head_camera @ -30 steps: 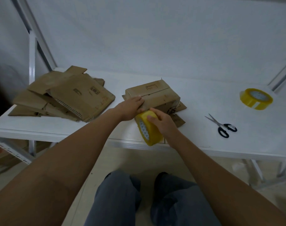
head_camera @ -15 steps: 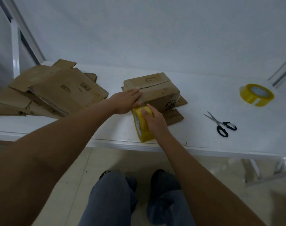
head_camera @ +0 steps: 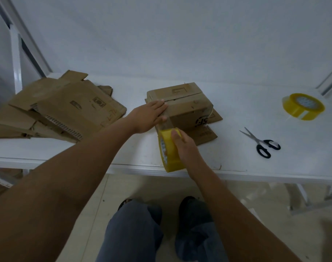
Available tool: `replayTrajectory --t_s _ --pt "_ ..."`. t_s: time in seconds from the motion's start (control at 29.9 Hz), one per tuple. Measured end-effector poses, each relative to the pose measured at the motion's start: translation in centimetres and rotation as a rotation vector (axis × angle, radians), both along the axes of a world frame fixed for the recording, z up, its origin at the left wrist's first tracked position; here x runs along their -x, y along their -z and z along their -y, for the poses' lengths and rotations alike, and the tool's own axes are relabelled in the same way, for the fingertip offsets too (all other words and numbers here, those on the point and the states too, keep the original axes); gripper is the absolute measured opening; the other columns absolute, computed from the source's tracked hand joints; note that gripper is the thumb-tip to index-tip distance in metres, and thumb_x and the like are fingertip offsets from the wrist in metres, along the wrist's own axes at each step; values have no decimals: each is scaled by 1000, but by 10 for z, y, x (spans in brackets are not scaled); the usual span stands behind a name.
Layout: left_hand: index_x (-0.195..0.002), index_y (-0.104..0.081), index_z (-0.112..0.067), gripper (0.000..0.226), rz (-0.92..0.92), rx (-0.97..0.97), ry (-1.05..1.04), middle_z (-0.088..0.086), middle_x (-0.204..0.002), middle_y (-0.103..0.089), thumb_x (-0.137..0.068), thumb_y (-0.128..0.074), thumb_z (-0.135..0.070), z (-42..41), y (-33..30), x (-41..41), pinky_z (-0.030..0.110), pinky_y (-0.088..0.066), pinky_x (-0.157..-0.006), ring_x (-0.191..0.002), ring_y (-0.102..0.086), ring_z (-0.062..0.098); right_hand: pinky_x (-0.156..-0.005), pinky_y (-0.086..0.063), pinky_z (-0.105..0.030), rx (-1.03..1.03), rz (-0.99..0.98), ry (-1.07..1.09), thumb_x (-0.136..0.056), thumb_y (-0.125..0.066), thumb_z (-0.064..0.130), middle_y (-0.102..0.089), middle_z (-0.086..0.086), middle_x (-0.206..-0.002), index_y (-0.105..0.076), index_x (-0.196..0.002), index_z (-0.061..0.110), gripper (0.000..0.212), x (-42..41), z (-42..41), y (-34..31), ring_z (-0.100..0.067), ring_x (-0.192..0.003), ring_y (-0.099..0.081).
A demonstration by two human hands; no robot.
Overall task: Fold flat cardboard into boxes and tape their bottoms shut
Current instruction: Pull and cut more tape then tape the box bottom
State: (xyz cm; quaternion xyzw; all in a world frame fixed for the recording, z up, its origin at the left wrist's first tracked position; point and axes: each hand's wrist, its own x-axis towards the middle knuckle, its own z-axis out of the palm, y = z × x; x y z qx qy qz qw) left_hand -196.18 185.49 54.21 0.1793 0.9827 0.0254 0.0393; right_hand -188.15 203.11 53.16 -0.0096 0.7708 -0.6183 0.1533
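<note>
L hand flat atop box, tape roll in R hand just below.

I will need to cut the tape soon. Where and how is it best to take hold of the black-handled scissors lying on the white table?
Probably grip the black-handled scissors by the two black loops, coming from above on the near side. They lie flat on the white table, slightly open, with the blades pointing away and to the left, so the loops are the end towards the person.
</note>
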Motion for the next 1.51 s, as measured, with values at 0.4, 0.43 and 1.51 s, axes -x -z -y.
replayTrajectory --t_s 0.4,0.43,1.51 --pt "-151 -20 -11 55 -136 74 82 12 -158 -14 -103 -25 -37 -1 2 25 37 -18 -116 -144 -18 27 -34 -30 -6 -108 -2 52 -102 -35 36 -43 0 -65 -51 -82 9 37 16 10 -6 8 -32 -46" --pt "-148 -29 -12 52 -190 70 69 15 -155 -21 -103 -30 -37 -4 0 25 39 -25 -113 -139 -25 30 -38 -34 -7 -89 -4 61 -102 -36 36 -46 -1 -67 -51 -82 10 36 16 11 -7 7 -37 -50" --pt "-132 -50 -17 50 -74 24 -229 8 -130 -54 -94 -46 -49 -85 -28 -21 41 -39 -100 -115 -53 27 -102 -34 -35 -492 -259 163 -99 -44 23 -46 -16 -134 -50 -132 10 36 17 -129 44 -29 -123 -44"
